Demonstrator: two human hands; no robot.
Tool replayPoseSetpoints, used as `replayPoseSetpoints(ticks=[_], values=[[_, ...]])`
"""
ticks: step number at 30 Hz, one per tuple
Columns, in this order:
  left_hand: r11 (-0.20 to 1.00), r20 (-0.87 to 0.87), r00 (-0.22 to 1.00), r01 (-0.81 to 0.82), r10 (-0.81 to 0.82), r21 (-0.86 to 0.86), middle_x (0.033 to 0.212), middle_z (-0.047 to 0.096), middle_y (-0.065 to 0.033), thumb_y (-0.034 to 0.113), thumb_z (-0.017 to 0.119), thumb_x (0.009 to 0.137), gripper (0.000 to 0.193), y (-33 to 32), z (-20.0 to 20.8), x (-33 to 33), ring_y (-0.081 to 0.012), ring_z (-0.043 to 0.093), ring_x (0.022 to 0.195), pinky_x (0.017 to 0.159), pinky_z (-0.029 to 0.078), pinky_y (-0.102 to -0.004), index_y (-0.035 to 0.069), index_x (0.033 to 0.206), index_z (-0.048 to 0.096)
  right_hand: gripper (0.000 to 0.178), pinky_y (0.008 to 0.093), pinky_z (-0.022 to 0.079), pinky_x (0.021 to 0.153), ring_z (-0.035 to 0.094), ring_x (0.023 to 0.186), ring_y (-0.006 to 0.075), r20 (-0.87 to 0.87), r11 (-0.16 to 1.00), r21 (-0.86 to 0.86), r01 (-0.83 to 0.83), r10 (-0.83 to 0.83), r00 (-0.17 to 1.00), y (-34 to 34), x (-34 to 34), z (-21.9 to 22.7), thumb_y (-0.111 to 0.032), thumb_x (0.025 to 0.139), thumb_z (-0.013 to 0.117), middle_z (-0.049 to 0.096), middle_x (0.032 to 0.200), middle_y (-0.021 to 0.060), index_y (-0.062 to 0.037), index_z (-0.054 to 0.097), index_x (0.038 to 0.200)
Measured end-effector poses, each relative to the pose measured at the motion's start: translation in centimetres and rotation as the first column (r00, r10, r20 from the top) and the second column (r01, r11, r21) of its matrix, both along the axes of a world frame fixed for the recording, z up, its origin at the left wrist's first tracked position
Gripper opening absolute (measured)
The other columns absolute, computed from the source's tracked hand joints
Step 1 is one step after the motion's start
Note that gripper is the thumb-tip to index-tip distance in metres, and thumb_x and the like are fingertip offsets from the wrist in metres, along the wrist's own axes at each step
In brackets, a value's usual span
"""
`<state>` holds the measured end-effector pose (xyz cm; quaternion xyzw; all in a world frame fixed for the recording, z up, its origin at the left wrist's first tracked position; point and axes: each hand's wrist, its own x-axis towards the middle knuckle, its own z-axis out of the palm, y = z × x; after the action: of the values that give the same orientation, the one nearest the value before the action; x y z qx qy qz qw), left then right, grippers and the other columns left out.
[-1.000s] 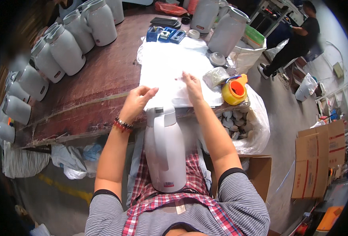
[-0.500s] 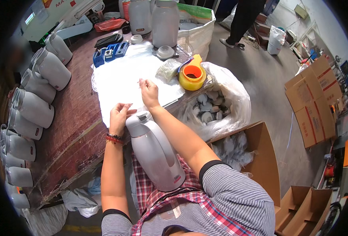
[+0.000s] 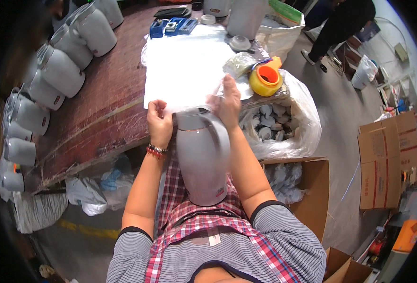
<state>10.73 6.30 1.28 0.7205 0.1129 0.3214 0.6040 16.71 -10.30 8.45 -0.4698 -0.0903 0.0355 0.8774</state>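
A grey vacuum jug [image 3: 200, 160] with a side handle stands between my forearms, its base against my checked apron and its top toward the table. Thin see-through plastic film [image 3: 194, 106], blurred by motion, stretches between my hands across the jug's top. My left hand [image 3: 159, 123] is closed on the film's left side, close to the lid. On the other side, above the handle, my right hand [image 3: 229, 104] has its fingers pointing up and the film at its thumb; its grip is partly smeared. Under both hands lies a stack of white plastic sheets or bags [image 3: 185, 70] on the table.
Several grey jugs [image 3: 59, 70] line the table's left side. A yellow tape dispenser [image 3: 266, 80] sits near the right edge, above a plastic sack [image 3: 307, 127] of grey lids. An open carton [image 3: 314, 198] stands below it. Another person [image 3: 343, 28] is at the far right.
My hands have moved apart, and film now spans between them over the jug's top. The jug has become more upright in view. The whole view has shifted, with the table sliding up and right.
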Motion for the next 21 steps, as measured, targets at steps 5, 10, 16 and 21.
replayPoseSetpoints(ticks=[5,10,16,21], values=[[0.847,-0.16,0.98,0.181,-0.115,0.5,0.079,0.062,-0.0161,-0.002,0.057,0.08,0.011,-0.8,-2.0,-6.5,-0.0349,0.063,0.072,0.065,0.051,-0.0397,0.003,0.089,0.057,0.034,0.0253,0.035,0.048,0.041,0.056,0.0049,0.382,0.816,-0.459,0.352,-0.177,0.907,-3.6,0.4,-9.5,-0.027,0.103,0.051,0.046,0.061,-0.003,-0.0055,0.053,0.077],[0.836,-0.384,0.891,0.391,-0.24,0.385,0.073,0.061,-0.0162,0.005,0.054,0.077,0.009,-0.4,1.5,-9.8,-0.0316,0.062,0.065,0.06,0.049,-0.0372,0.001,0.083,0.058,0.046,0.0231,0.037,0.055,0.043,0.059,0.0073,-0.017,0.998,-0.049,-0.048,0.047,0.999,-5.0,-2.9,-7.0,-0.045,0.102,0.047,0.049,0.065,-0.002,-0.0108,0.052,0.07],[0.848,-0.325,0.909,0.376,-0.26,0.374,0.085,0.063,-0.018,0.01,0.056,0.079,0.015,-0.4,-0.7,-9.5,-0.0368,0.063,0.08,0.07,0.051,-0.0418,0.002,0.089,0.06,0.045,0.0227,0.03,0.059,0.035,0.065,0.0063,0.236,0.928,-0.357,0.104,-0.018,0.972,-6.3,-4.0,-5.4,-0.042,0.103,0.044,0.041,0.071,-0.0031,-0.008,0.05,0.075],[0.769,-0.461,0.715,0.631,-0.526,0.102,0.067,0.058,-0.0108,0.01,0.053,0.081,0.013,1.2,2.2,-9.4,-0.018,0.057,0.062,0.059,0.046,-0.0321,-0.002,0.083,0.057,0.05,0.0277,0.036,0.054,0.041,0.061,0.0093,0.528,0.8,-0.484,0.354,-0.056,0.848,-7.3,-6.6,-5.8,-0.05,0.097,0.051,0.042,0.065,0.0006,-0.0036,0.052,0.078]])
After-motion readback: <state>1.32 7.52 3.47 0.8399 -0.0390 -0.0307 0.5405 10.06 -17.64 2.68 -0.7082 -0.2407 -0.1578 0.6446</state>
